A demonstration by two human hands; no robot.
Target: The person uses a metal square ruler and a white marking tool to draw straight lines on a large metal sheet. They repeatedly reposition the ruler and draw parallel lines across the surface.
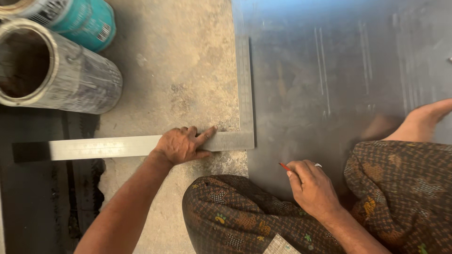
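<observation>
left hand (181,145) pressed flat on steel square (141,146) lying on concrete floor (179,61) against metal sheet (329,70) edge; right hand (310,186) pinching red pencil (284,166) over sheet; two cans (61,70) nearby

Far left, a teal can (89,21) sits beside a grey tin (70,77); near, a brown patterned cloth (235,216); right, a red pencil (284,166).

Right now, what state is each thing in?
L-shaped steel square: flat, corner against sheet edge, pressed by left hand.
Grey metal sheet: lying flat.
Red pencil: pinched in right hand, tip above sheet.
Grey tin can: on its side, open.
Teal can: on its side.
</observation>
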